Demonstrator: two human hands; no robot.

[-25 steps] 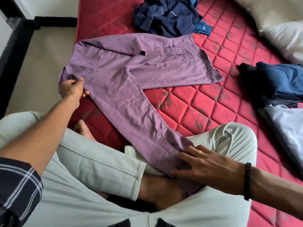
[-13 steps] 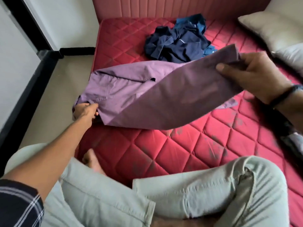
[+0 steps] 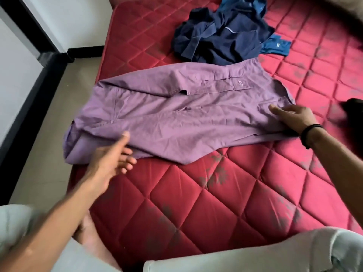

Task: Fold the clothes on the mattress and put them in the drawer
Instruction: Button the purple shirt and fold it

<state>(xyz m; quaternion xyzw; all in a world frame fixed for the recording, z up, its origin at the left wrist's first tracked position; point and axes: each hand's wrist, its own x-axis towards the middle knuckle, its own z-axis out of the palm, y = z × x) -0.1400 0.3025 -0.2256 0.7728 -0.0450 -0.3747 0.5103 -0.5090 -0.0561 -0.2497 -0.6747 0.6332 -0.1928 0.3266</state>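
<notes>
Purple shirt (image 3: 176,122): lies spread on the red quilted mattress (image 3: 216,203), toward its left side, its left end hanging a little over the mattress edge.
Fold state: both sleeves appear laid across the body, one cuff with two buttons showing on the far side; the body itself is not yet folded over.
Long axis: runs left to right across the scene, slightly tilted, the right end a bit farther than the left. The rounded hem seems to be at the right end; the collar end, at the left, is bunched and hard to read.
Handling: judged thin woven cloth, light, limp and creasing easily; it will sag wherever unsupported and slide little on the quilting.
Where to hold: best pinched at both corners of one end, then carried over to the other end, with a flat palm to smooth it.
Left hand (image 3: 110,163): hovers above the near-left edge, fingers loose and spread, grasping nothing.
Right hand (image 3: 292,116): fingers straight, pressing flat on the right end of the shirt.
Still waiting: a dark blue clothes heap (image 3: 222,38) on the far side.
</notes>
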